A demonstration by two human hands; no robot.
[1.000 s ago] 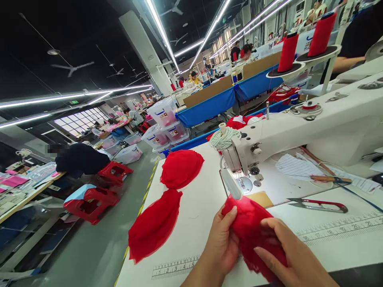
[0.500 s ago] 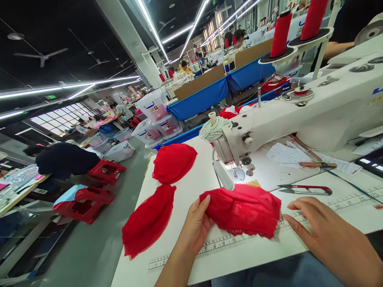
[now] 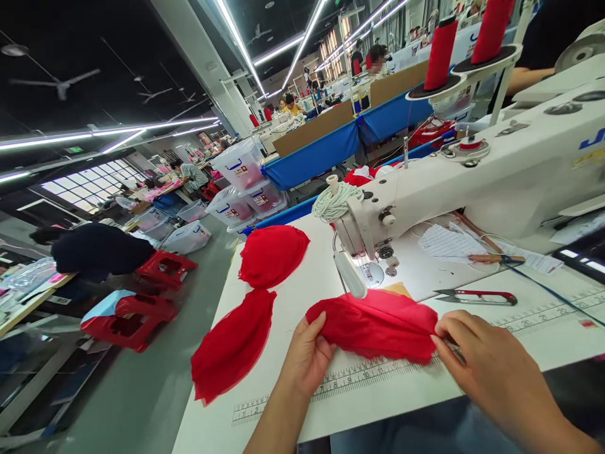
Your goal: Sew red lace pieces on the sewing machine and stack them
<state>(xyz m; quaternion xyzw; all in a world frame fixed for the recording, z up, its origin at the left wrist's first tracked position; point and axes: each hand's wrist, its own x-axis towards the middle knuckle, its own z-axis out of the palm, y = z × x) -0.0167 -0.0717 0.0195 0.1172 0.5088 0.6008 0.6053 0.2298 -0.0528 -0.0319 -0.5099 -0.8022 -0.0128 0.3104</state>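
A red fabric piece [image 3: 378, 325] stretches between my two hands, just in front of the sewing machine's needle area. My left hand [image 3: 309, 353] pinches its left end, thumb on top. At its right end, my right hand [image 3: 482, 353] has thumb and forefinger closed on the edge. Left of the machine, a rounded red cup-shaped piece [image 3: 274, 255] lies on the white table [image 3: 265, 435], with a longer folded red piece [image 3: 234, 350] below it. The white sewing machine [image 3: 449, 176] has its lamp lit over the needle plate.
Red-handled thread snips [image 3: 477, 296] lie right of the fabric. A printed ruler [image 3: 350, 381] runs along the table's front. Paper slips [image 3: 449, 243] rest under the machine arm, and red thread cones [image 3: 440, 53] stand behind. Red stools [image 3: 132, 321] and plastic bins [image 3: 241, 164] are at left.
My right hand has moved left and closed on the fabric's right end. The fabric is now drawn out lengthwise, its lower edge folded differently. My left hand keeps its hold.
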